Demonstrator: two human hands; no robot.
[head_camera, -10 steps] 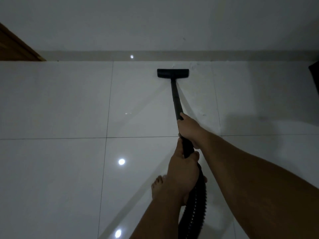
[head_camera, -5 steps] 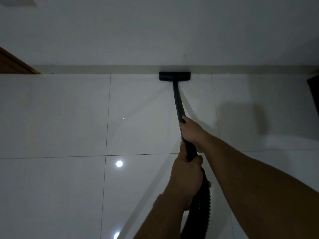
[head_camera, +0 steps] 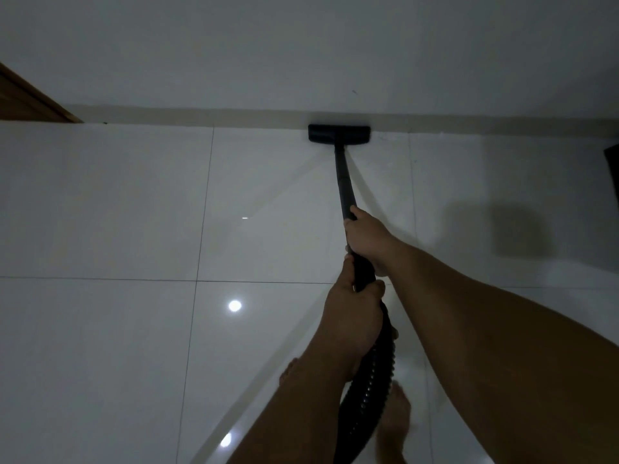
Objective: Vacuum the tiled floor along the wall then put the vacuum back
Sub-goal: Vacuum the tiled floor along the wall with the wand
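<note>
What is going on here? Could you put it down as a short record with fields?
Activity: vacuuming a tiled floor
Nozzle: black floor head against the skirting at the foot of the wall
Right hand: grips the black wand, farther along
Left hand: grips where the wand meets the ribbed hose
Feet: bare, beside the hose
Lighting: dim, lamp spots reflected in the tiles

Glossy white tiled floor (head_camera: 117,202) bears the black vacuum head (head_camera: 339,133) against the skirting.
</note>
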